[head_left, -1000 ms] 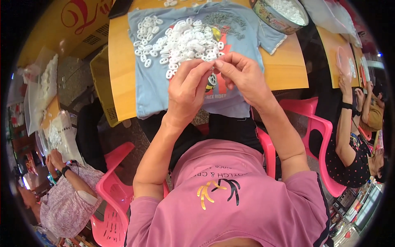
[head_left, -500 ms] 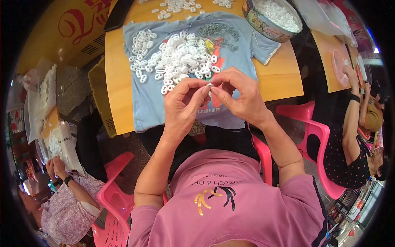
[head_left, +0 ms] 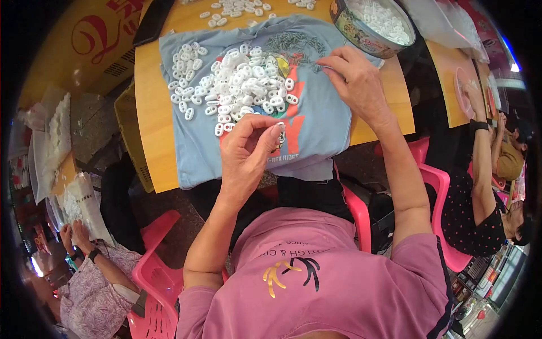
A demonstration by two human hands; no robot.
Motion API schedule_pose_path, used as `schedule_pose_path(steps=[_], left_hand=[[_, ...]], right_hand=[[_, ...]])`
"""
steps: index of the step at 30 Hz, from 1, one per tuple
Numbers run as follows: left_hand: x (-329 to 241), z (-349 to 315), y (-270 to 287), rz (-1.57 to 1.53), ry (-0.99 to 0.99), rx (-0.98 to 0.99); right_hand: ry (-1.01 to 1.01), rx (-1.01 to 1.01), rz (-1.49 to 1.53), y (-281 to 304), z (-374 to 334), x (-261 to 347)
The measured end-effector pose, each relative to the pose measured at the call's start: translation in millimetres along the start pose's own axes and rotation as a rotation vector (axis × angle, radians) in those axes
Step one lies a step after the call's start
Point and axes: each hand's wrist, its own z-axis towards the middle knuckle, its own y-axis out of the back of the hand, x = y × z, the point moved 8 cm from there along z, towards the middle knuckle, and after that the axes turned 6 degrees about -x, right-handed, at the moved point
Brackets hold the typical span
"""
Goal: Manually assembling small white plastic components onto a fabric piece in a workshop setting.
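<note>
"What stands left of the blue shirt point(head_left: 197, 150)?"

"A co-worker in a patterned top point(head_left: 96, 296), well apart from it, then a pink chair point(head_left: 161, 263) nearer. The shirt itself is spread over the yellow tabletop point(head_left: 151, 127)."

"And on the shirt?"

"Loose white pieces point(head_left: 186, 59) lie scattered on its left part. Next comes a heap of white pieces point(head_left: 248, 79) on its middle; many show two holes."

"Where's the left hand point(head_left: 244, 148)?"

"Over the shirt's middle, on the near side of the heap. Its grip pinches a small white piece point(head_left: 280, 124) between thumb and forefinger, above the shirt."

"Then the dark bits point(head_left: 288, 42)?"

"Strewn on the shirt's far part, right of the heap."

"What about the right hand point(head_left: 358, 82)?"

"Over the shirt's right side, fingertips just beside the dark bits. I can't tell whether that grip has anything in it."

"Further right?"

"A round tin point(head_left: 361, 38) holding more white pieces point(head_left: 384, 21), at the shirt's far right corner; well beyond, another co-worker in a dotted top point(head_left: 474, 226)."
</note>
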Motion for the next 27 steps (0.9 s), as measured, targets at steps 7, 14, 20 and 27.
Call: schedule_pose_path(steps=[7,14,20,27], left_hand=[[3,-2,2,-0.032,0.055,-0.014],[2,-4,0,-0.005,0.029,-0.001],[1,-6,-2,0.016,0.001,-0.005],[3,-8,-1,0.003,0.037,-0.006]], right_hand=[[0.064,0.087,0.012,1,-12,10],[0.014,0.020,0.016,8,-15,1],[0.049,0.082,-0.014,5,-19,8],[0.026,0.078,0.024,10,-24,2]])
